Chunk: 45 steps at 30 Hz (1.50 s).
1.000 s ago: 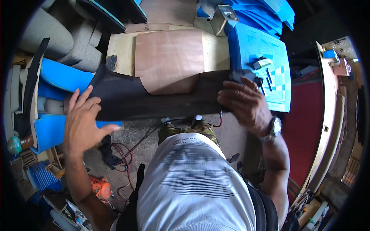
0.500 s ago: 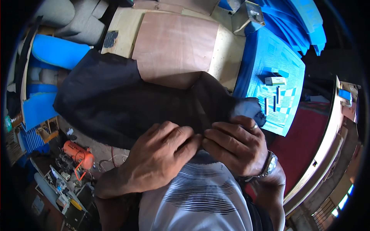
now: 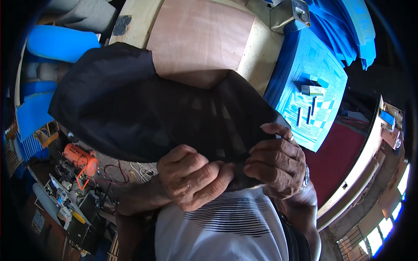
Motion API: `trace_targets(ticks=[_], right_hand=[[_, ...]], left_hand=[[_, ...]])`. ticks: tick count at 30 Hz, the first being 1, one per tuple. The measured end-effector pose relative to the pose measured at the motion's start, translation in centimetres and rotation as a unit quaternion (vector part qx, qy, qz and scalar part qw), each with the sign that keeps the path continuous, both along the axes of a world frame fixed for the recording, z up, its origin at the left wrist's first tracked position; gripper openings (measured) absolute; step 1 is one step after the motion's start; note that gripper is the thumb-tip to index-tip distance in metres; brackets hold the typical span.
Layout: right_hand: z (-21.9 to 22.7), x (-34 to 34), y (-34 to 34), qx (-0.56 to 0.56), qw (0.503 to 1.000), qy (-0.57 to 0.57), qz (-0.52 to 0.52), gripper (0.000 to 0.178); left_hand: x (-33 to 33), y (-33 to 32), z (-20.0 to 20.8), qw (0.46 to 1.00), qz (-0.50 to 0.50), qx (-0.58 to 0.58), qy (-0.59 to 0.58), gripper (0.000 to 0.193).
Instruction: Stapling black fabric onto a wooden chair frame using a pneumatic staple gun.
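A piece of black fabric (image 3: 109, 100) is spread across the middle of the frame, its far edge lying over a brown board (image 3: 198, 39) on the pale surface (image 3: 257, 61). Its near edge is gathered at lower centre, where it is pinched by the left hand (image 3: 193, 178) and the right hand (image 3: 276, 163). The fingers of both are curled and clamped on the cloth, close beside each other, apparently so that a short stretch of edge can be controlled between them; the fingertips are largely hidden. The cloth's weight seems to be partly borne by the board, which leaves only the edge to be supported by hand.

At upper right, a metal tin (image 3: 289, 17) is stood beside a blue block (image 3: 278, 87); its contents cannot be seen. On the block, a small carton (image 3: 312, 90) is laid near three slim dark sticks (image 3: 308, 115), perhaps put there to be within reach yet off the cloth. Whether anything is held in the carton cannot be told. At lower left, an orange tank (image 3: 80, 159) is seen, its inside closed from view.
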State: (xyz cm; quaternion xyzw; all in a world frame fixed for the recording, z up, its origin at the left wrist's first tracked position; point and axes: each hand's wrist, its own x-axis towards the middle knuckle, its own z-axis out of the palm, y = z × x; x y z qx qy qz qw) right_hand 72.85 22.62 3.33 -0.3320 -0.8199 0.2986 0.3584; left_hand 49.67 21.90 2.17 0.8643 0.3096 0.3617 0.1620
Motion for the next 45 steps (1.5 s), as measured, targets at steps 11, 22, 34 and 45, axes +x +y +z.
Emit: trace_targets(ticks=[11, 22, 34, 45], right_hand=[[-2.4, -0.6, -0.6, -0.01, 0.987, 0.16, 0.017, 0.031], [-0.2, 0.5, -3.6, -0.146, 0.973, 0.135, -0.118, 0.01], [-3.1, 1.9, -4.5, -0.023, 0.978, 0.207, -0.029, 0.037], [-5.4, 2.4, -9.1, 0.097, 0.989, 0.072, -0.088, 0.027]], left_hand=[[1.0, -1.1, 1.0, 0.998, 0.003, -0.068, 0.009, 0.02], [3.2, -1.4, 2.1, 0.979, 0.015, -0.198, -0.042, 0.015], [3.5, -3.2, 0.6, 0.996, -0.083, 0.034, 0.022, 0.02], [1.0, -4.8, -1.8, 0.951, -0.111, 0.281, 0.068, 0.009]])
